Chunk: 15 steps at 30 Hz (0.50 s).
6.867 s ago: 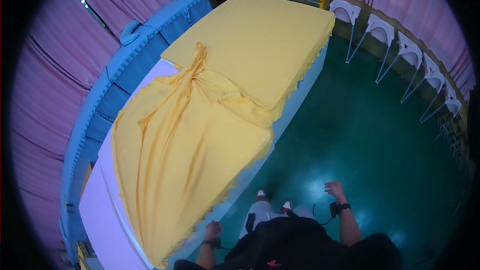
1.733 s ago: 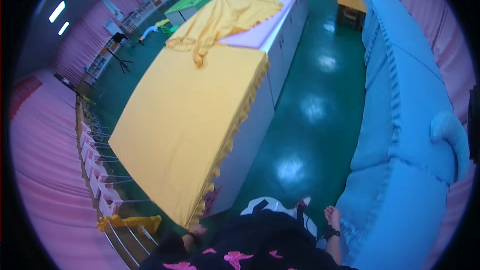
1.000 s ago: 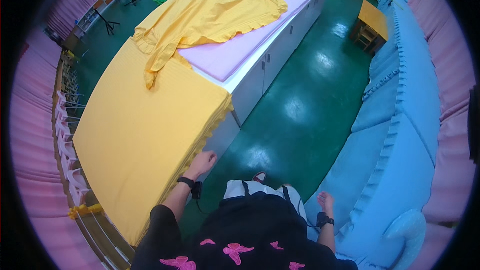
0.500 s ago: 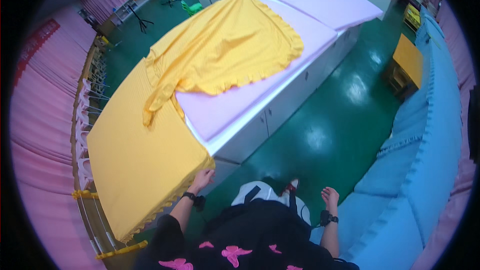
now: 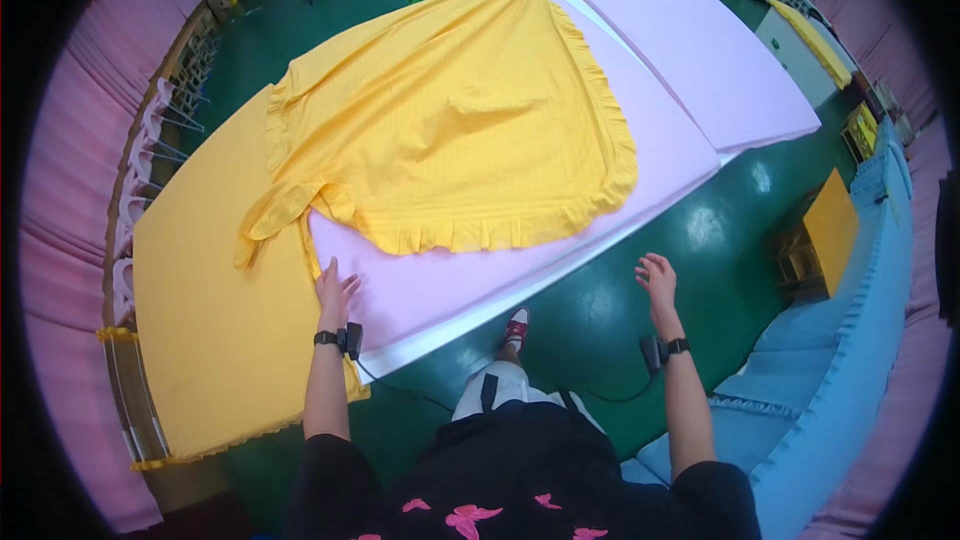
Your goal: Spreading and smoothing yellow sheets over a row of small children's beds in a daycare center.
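A loose yellow ruffled cover lies in folds over the near pink mattress pad, leaving the pad's near edge bare. Left of it, another pad wears a smooth yellow fitted cover. My left hand is over the seam between that yellow-covered pad and the pink one, fingers spread and holding nothing. The loose cover's bunched corner lies just beyond it. Out over the floor to the right, my right hand is raised with its fingers loosely apart, also holding nothing.
A second pink pad lies at the far end. To the right stand a wooden table and a blue-covered row. Small pink chairs line the left side. A cable hangs from my left wrist.
I have moved forward along the pads. My left hand has gone from the yellow-covered pad's near corner to its seam with the pink pad; my right hand has reached farther forward.
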Available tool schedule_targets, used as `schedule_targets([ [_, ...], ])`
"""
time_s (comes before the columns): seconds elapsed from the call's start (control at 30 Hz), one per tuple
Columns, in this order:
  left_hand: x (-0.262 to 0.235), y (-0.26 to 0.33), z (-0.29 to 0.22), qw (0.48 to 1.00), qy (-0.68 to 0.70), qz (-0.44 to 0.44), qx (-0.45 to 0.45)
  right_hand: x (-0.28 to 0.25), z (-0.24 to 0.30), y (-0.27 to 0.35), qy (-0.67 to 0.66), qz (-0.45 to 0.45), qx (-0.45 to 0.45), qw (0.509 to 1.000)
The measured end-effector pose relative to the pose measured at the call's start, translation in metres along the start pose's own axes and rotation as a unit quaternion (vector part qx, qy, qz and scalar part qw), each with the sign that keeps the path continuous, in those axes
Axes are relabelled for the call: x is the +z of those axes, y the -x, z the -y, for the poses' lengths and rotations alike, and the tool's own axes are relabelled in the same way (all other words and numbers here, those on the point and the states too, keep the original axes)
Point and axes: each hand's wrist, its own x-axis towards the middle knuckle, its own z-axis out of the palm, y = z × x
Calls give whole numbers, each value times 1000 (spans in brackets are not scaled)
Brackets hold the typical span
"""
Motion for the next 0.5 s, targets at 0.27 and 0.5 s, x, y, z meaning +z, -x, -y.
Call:
schedule_targets([
  [0.27,83,-90,-9,997,56,13,-50,69,21,-193,103,23,149,983],
  [0.5,134,-7,24,994,-75,8,73,134,69,-182,-144,257,167,941],
])
